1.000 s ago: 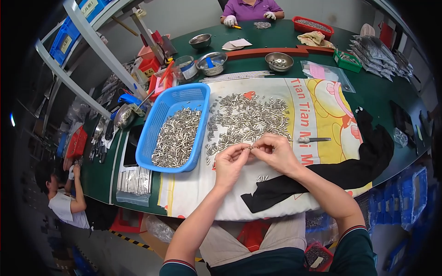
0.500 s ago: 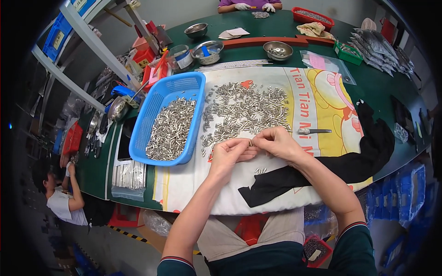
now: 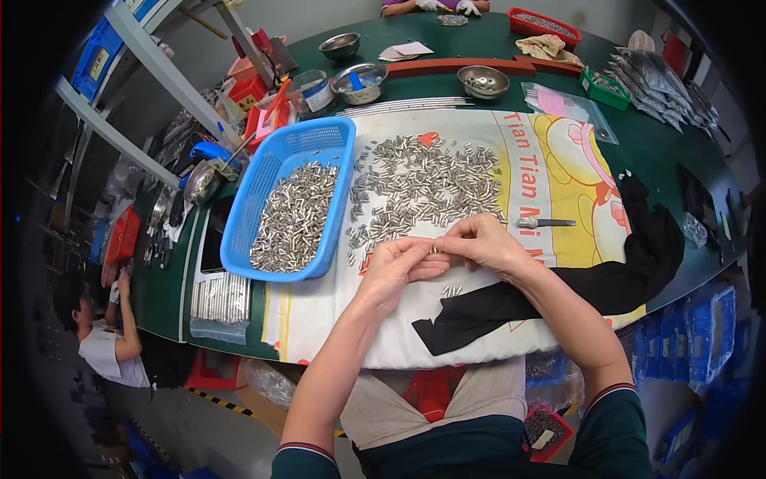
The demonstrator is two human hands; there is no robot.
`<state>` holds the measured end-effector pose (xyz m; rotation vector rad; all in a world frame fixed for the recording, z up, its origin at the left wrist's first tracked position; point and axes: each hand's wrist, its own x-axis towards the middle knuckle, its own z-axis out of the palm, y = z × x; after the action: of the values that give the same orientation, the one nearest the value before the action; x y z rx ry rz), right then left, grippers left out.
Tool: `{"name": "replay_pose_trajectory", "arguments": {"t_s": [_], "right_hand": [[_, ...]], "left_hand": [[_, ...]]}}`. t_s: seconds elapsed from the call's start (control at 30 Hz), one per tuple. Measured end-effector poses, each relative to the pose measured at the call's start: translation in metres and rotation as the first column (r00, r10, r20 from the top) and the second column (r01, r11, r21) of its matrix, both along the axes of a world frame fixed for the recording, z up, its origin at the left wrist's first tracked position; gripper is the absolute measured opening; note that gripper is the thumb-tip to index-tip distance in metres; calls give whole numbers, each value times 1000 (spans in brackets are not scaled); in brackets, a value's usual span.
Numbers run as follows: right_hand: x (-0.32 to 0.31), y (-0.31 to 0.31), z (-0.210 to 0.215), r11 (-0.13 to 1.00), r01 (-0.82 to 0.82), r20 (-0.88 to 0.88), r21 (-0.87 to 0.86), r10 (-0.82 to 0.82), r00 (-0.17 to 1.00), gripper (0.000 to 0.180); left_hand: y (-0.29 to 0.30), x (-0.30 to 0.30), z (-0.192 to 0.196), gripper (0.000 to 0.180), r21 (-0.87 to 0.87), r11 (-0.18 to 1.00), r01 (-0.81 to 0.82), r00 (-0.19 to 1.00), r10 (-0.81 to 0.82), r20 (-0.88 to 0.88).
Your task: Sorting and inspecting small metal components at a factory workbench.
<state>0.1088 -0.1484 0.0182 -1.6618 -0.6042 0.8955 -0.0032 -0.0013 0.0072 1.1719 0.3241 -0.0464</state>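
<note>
My left hand (image 3: 396, 268) and my right hand (image 3: 483, 246) meet fingertip to fingertip over the cloth, in front of a spread of small metal pins (image 3: 431, 184). Pinched in the left fingers is a small metal pin (image 3: 434, 250), mostly covered by them. The right thumb and index finger close on the same spot; whether they grip a piece of their own is too small to tell. Just below, a few loose pins lie beside a black cloth (image 3: 471, 318). To the left stands a blue plastic basket (image 3: 229, 247) holding many more pins.
A dark-handled tool (image 3: 550, 223) lies right of the pins on the printed cloth (image 3: 558, 176). Metal bowls (image 3: 483, 81) and thin rods (image 3: 407, 105) line the back. Bagged rods (image 3: 222, 302) sit left. Two co-workers are at the table, one opposite (image 3: 435, 6), one at left (image 3: 116, 351).
My hands stay together in nearly the same place, with small shifts of the right fingers. The view has moved slightly. The far co-worker's gloved hands have come closer together.
</note>
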Motion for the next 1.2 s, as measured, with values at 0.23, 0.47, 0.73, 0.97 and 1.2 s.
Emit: {"name": "replay_pose_trajectory", "arguments": {"t_s": [0.23,0.47,0.73,0.97,1.2], "right_hand": [[1,0,-3,1000,11,-49,14,-10,999,24],[-1,0,0,1000,19,-37,2,-19,999,25],[-1,0,-2,1000,16,-19,-7,-16,1000,27],[-2,1,-1,998,26,-9,-58,-27,1000,28],[-2,2,-1,999,19,15,-48,-18,1000,29]], "left_hand": [[5,0,1,23,-115,993,27,999,-30,-22],[6,0,1,23,-172,984,45,998,-51,-33],[7,0,-1,26,-187,979,77,996,-82,-22],[8,-1,-1,28,-198,975,100,995,-104,-11],[7,-1,2,29,-187,977,101,994,-106,-21]]}}
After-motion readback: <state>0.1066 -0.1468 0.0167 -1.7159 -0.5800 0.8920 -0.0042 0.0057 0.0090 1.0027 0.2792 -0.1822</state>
